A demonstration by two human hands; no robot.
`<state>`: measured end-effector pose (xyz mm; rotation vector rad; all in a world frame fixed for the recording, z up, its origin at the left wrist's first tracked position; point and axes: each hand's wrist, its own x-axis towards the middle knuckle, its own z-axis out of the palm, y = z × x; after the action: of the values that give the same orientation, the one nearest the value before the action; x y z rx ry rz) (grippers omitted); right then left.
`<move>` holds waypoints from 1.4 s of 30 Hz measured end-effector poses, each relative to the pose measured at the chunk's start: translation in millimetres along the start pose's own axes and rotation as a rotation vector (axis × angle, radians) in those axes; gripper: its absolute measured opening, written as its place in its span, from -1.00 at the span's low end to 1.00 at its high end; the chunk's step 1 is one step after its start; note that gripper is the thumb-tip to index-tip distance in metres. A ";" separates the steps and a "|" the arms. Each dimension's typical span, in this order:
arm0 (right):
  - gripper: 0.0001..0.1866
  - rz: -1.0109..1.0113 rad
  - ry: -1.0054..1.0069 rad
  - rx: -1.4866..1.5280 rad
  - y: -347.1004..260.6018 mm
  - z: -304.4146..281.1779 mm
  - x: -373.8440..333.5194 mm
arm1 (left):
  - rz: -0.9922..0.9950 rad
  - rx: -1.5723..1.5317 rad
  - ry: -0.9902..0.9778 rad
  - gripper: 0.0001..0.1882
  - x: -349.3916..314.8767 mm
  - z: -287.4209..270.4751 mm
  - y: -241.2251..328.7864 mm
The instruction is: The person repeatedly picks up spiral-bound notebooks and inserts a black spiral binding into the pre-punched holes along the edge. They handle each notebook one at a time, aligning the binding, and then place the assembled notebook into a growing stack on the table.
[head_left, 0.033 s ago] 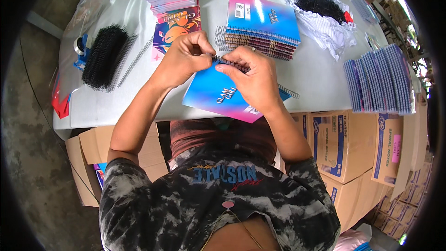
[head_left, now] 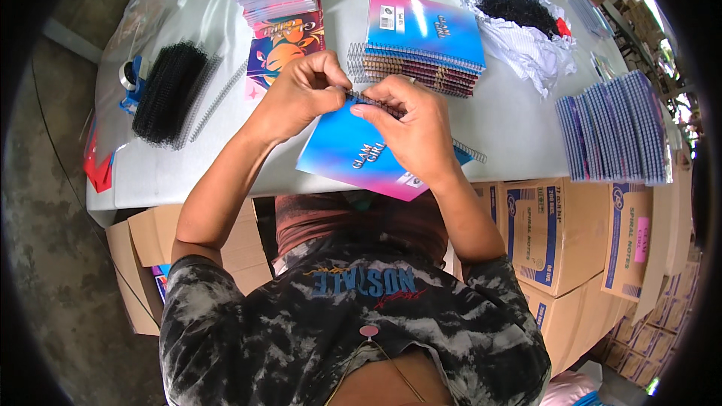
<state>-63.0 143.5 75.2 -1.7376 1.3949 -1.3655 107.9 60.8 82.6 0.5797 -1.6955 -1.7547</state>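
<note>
A blue and pink notebook [head_left: 331, 144] lies askew at the table's near edge, its top edge under my fingers. A dark spiral wire coil [head_left: 471, 153] runs along that edge, and its loose end sticks out past my right hand. My left hand [head_left: 302, 98] is closed, thumb and forefinger pinching the coil's left end. My right hand [head_left: 412, 122] is closed too, with thumb and fingers gripping the coil and the notebook's edge. How far the coil is threaded through the holes is hidden by my fingers.
Ahead stands a stack of blue and pink notebooks [head_left: 429, 34]; left of it, colourful covers [head_left: 286, 49]. Black coils [head_left: 171, 94] and a blue tape dispenser [head_left: 132, 89] sit at the left. At right are a cloth with black coils [head_left: 526, 15], upright notebooks [head_left: 613, 131] and cartons [head_left: 560, 237].
The notebook and the coil's loose end have shifted very slightly to the right. Both hands keep their grip in almost the same place.
</note>
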 end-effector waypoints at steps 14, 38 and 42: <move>-0.39 -0.029 0.727 0.462 213.8 -116.8 60.7 | 0.209 1.058 0.871 -0.57 148.7 22.0 -57.2; -0.81 -0.300 1.079 -0.653 176.8 -73.7 49.2 | 0.043 1.766 0.259 -0.26 -17.4 -70.3 -100.8; -0.87 -0.427 1.034 -0.493 129.9 -45.5 35.5 | -0.083 1.518 0.385 -0.59 -19.9 -65.9 -63.9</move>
<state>-157.9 75.8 -6.2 -1.7257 2.0857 -2.5543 159.2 26.1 12.0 1.4529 -2.4239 -0.0146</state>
